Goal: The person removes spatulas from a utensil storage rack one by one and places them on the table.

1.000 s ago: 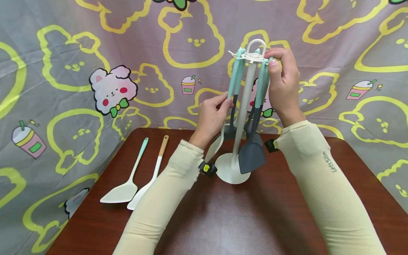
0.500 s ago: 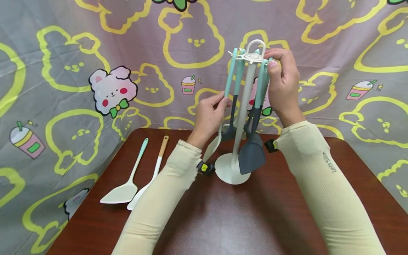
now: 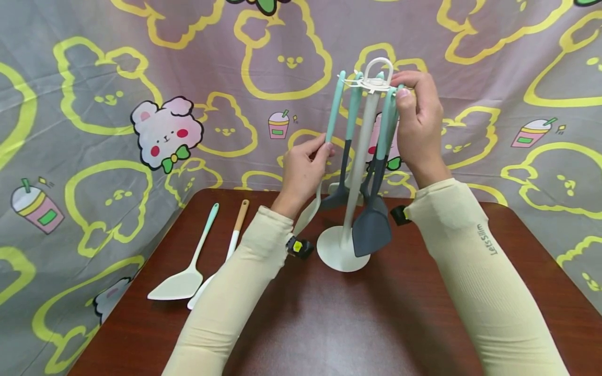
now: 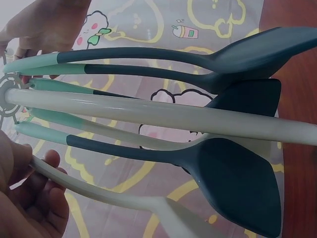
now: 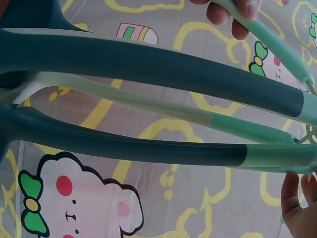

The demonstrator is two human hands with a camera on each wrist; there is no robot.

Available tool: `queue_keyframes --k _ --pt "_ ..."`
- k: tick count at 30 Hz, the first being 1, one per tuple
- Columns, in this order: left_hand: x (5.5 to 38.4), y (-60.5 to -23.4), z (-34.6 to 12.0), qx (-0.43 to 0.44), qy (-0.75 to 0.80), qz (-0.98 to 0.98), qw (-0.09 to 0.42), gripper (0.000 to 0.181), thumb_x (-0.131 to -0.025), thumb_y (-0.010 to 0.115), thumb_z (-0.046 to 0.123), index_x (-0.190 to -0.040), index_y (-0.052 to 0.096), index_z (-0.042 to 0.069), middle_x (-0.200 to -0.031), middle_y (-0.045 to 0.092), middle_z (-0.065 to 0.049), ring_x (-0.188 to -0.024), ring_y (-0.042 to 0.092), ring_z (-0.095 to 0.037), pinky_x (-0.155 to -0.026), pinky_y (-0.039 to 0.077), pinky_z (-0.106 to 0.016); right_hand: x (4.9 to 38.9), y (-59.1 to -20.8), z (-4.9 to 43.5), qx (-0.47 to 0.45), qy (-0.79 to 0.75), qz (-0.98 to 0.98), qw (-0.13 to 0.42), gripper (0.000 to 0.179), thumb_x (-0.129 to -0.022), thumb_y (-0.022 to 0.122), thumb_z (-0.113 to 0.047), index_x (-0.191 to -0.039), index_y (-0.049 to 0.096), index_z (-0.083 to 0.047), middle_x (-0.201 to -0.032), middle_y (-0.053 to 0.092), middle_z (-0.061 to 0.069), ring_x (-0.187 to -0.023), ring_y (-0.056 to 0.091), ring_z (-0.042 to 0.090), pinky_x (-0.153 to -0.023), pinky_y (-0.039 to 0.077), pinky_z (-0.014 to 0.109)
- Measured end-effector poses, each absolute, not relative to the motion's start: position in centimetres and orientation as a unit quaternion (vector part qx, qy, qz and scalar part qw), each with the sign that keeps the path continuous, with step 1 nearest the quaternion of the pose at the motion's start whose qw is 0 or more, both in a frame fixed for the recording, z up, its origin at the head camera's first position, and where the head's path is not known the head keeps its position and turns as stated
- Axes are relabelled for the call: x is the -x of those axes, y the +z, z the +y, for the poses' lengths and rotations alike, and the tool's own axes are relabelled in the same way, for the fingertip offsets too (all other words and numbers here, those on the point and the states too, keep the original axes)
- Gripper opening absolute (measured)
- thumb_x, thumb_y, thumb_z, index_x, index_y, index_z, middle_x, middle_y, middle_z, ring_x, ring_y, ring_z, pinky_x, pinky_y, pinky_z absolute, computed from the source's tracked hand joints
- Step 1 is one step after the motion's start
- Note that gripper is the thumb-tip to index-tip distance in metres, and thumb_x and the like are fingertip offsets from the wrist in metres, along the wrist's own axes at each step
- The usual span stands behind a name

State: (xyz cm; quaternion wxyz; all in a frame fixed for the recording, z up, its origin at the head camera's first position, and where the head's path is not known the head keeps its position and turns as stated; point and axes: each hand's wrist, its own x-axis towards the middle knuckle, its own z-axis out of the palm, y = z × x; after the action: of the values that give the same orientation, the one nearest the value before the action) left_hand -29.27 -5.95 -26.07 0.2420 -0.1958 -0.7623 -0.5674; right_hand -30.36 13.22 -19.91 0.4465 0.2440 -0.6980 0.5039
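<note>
A cream utensil stand [image 3: 361, 156] rises from a round base, with dark-headed, mint-handled spatulas [image 3: 371, 232] hanging from its hooked top. My left hand [image 3: 303, 172] pinches a cream spatula [image 3: 335, 107] low on its mint handle. That handle's top end is right at the tip of the stand's left hook, and the spatula leans outward. The left wrist view shows its cream shaft [image 4: 114, 196] running past the thumb, beside a hanging dark spatula [image 4: 237, 183]. At the top right of the stand, my right hand [image 3: 420, 115] grips the hooked ring, thumb against a mint handle.
Two more spatulas lie on the brown table [image 3: 423, 313] at left: a cream one with a mint handle [image 3: 181, 284] and a white one with a wooden-coloured handle [image 3: 240, 219], partly hidden by my left sleeve. A patterned cloth [image 3: 291, 62] hangs behind the table.
My left hand has moved left with the cream spatula, its handle swinging away from the neighbouring mint handle out to the hook's tip. The right hand has stayed on the stand.
</note>
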Motion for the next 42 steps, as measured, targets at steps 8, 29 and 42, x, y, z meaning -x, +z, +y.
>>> queue_keyframes --k 8,29,42 --pt "29.4 -26.0 -6.0 0.190 -0.573 -0.759 0.244 0.029 -0.098 0.060 0.014 -0.125 0.068 0.004 -0.098 0.076 -0.015 -0.085 0.072 -0.021 -0.067 0.055 -0.020 30.3 -19.8 13.3 -0.240 0.503 -0.706 0.437 0.045 -0.090 0.039 -0.028 -0.112 0.060 0.005 -0.118 0.062 0.001 -0.117 0.053 0.007 -0.097 0.039 0.025" --pt "29.5 -25.5 -8.9 0.171 -0.510 -0.796 0.276 0.024 -0.097 0.063 0.017 -0.114 0.074 0.003 -0.094 0.077 -0.013 -0.086 0.074 -0.022 -0.072 0.056 -0.029 30.2 -19.8 13.1 -0.243 0.510 -0.699 0.438 0.046 -0.089 0.040 -0.028 -0.112 0.060 0.006 -0.118 0.062 0.004 -0.118 0.054 0.008 -0.100 0.039 0.025" --pt "29.7 -24.8 -12.6 0.142 -0.441 -0.846 0.263 0.021 -0.093 0.067 0.019 -0.106 0.076 0.004 -0.089 0.078 -0.013 -0.082 0.075 -0.022 -0.072 0.059 -0.034 30.3 -19.9 13.0 -0.243 0.511 -0.696 0.442 0.043 -0.090 0.040 -0.028 -0.111 0.061 0.003 -0.119 0.063 0.003 -0.118 0.054 0.009 -0.099 0.039 0.025"
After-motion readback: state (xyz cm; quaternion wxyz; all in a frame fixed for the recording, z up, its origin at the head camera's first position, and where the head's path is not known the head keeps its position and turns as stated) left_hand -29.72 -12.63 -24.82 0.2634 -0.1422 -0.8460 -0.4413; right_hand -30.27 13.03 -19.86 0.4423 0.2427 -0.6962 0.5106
